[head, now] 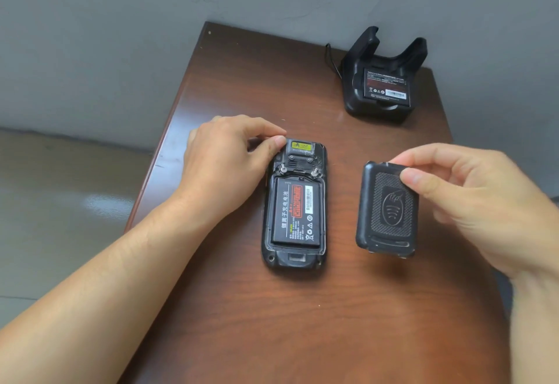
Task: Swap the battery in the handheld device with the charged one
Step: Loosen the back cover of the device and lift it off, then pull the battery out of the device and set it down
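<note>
The black handheld device [295, 258] lies face down in the middle of the table, its back open. A black battery [298, 213] with red and white labels sits in its compartment. My left hand [230, 160] rests at the device's top left corner, thumb and fingers touching its edge. My right hand [472, 199] holds the removed black battery cover [385, 214] by its top edge, to the right of the device, tilted with its lower end near the table. A second battery [387, 86] sits in the black charging cradle [379, 108] at the back right.
The brown wooden table [272, 323] is narrow, with its left edge close to my left forearm. A black cable [331, 60] runs from the cradle toward the grey wall. The floor lies to the left, below the table edge.
</note>
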`<state>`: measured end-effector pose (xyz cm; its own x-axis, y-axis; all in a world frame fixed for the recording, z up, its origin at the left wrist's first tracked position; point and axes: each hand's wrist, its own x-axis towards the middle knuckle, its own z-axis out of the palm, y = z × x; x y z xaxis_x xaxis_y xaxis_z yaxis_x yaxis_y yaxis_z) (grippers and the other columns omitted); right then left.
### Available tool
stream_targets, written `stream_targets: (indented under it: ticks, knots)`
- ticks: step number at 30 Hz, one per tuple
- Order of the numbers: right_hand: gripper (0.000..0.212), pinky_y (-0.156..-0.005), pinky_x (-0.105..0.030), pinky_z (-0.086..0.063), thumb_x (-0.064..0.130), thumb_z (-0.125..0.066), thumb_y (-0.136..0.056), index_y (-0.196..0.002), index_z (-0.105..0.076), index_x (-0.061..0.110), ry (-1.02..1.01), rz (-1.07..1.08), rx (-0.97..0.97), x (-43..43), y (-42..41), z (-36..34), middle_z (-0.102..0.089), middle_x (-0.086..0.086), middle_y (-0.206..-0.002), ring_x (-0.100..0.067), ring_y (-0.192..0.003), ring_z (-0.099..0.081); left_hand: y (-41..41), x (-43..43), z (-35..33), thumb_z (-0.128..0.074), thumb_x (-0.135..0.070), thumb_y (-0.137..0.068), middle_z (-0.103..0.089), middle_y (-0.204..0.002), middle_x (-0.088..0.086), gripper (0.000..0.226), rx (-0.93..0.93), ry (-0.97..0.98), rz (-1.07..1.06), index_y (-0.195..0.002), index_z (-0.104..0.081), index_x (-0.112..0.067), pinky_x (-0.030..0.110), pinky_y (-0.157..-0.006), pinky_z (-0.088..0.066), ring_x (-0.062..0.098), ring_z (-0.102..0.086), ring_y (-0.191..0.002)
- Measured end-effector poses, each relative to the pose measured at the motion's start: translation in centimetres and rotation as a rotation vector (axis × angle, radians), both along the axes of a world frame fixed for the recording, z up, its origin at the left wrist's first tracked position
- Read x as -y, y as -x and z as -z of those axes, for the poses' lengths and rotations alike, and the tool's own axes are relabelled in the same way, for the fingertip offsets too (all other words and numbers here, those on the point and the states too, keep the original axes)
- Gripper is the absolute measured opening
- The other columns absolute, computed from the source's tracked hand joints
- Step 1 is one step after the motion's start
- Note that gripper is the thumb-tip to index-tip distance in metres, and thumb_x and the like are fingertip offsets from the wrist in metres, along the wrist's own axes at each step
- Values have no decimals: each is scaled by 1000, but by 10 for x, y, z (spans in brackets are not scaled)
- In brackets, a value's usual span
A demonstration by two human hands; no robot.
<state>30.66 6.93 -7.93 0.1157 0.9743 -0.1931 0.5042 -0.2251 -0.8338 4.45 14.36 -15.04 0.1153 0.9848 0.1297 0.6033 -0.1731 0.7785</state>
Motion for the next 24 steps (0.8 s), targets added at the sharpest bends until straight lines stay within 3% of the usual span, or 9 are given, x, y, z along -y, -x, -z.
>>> stream_targets:
  ticks: [4,9,11,13,16,24]
  knots:
    - [14,-50,-3,-40,9,-64,-95,-92,-76,17,73,-31,-41,2,-7,10,-75,15,-70,8,-56,-60,0,0,0,-59,-48,-86,-54,-59,-48,24,-20,-13,12,-99,-77,-38,46,-83,-55,8,-61,-62]
    - [13,-53,-2,-40,6,-64,-95,-95,-75,14,117,-93,34,3,-9,20,-77,2,-80,9,-58,-62,-1,0,2,-59,-48,-87,-55,-58,-47,23,-23,-18,9,-98,-77,-38,44,-82,-55,8,-60,-62]
    - [14,-65,-8,-48,8,-66,-95,-95,-76,18,111,-100,61,3,-11,23,-79,-4,-89,3,-69,-68,-1,0,4,-60,-50,-87,-56,-56,-45,24,-15,-11,0,-98,-77,-39,43,-81,-55,10,-60,-62]
    - [13,-84,-30,-58,14,-67,-94,-93,-76,23,94,-103,119,3,-15,28,-80,-3,-93,-15,-85,-75,-1,-1,6,-60,-51,-87,-57,-56,-44,24,-6,-1,-6,-99,-76,-39,41,-79,-56,11,-59,-61]
    - [12,-95,-47,-56,22,-68,-94,-94,-76,31,79,-116,195,3,-18,32,-78,4,-93,-25,-90,-74,1,-2,8,-61,-50,-88,-57,-56,-44,23,-8,-3,-10,-100,-76,-39,39,-76,-55,9,-55,-61]
    - [13,-91,-40,-54,22,-68,-92,-94,-75,32,38,-140,307,3,-18,37,-63,12,-105,-22,-83,-67,2,-2,7,-60,-50,-85,-55,-53,-43,25,-16,-4,-14,-97,-77,-36,35,-70,-51,3,-52,-57]
